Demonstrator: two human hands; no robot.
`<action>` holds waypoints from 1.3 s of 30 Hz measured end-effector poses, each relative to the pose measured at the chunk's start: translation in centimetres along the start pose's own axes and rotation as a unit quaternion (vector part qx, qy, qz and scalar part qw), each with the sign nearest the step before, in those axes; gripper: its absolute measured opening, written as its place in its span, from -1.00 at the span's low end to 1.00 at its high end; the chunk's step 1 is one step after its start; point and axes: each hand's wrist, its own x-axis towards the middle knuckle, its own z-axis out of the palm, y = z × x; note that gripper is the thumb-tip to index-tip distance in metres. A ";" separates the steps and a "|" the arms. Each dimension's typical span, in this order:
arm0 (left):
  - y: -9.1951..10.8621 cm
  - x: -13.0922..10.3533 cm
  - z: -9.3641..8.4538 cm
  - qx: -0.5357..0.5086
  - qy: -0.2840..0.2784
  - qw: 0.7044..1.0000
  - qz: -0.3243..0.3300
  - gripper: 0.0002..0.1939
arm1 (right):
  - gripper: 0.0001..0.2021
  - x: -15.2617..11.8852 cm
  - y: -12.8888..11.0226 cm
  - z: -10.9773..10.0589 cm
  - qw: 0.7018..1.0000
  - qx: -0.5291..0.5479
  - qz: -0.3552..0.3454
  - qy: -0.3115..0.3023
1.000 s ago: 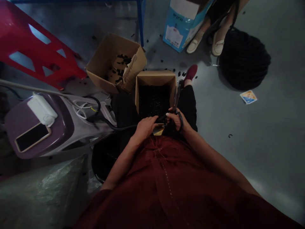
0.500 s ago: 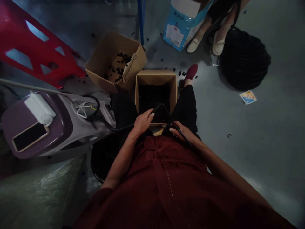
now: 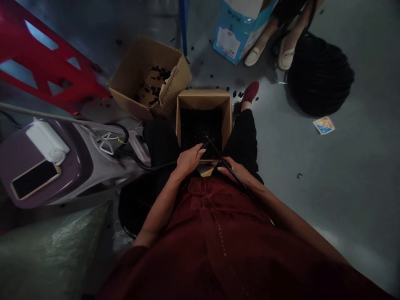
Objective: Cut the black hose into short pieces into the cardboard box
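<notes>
My left hand (image 3: pixel 189 159) is closed around a dark handle-like piece (image 3: pixel 206 144), over the near edge of a cardboard box. A black cord (image 3: pixel 162 167) runs into this hand from the left. My right hand (image 3: pixel 236 170) pinches a long thin black strip (image 3: pixel 229 168). Its far end meets the tip of the dark piece, and its near end reaches back over my wrist. Below both hands, between my legs, stands the open cardboard box (image 3: pixel 204 94) with many small black pieces (image 3: pixel 200 125) in it. The exact kind of the dark piece cannot be made out.
A torn cardboard box (image 3: pixel 125 89) holds scattered black bits. At left, a purple stool (image 3: pixel 75 166) carries a phone (image 3: pixel 36 179) and a white device (image 3: pixel 46 139). A blue box (image 3: pixel 229 35), a person's feet (image 3: pixel 286 54) and a black coil (image 3: pixel 320 77) lie ahead right.
The strip's far end has shifted slightly left and now sits straighter against the dark piece in my left hand. My hands stay nearly in place; the view has shifted a little.
</notes>
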 end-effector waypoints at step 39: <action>-1.1 0.8 2.1 0.091 -0.064 0.994 0.001 -0.53 | -0.61 2.6 2.2 2.0 0.995 -0.096 -0.006 0.030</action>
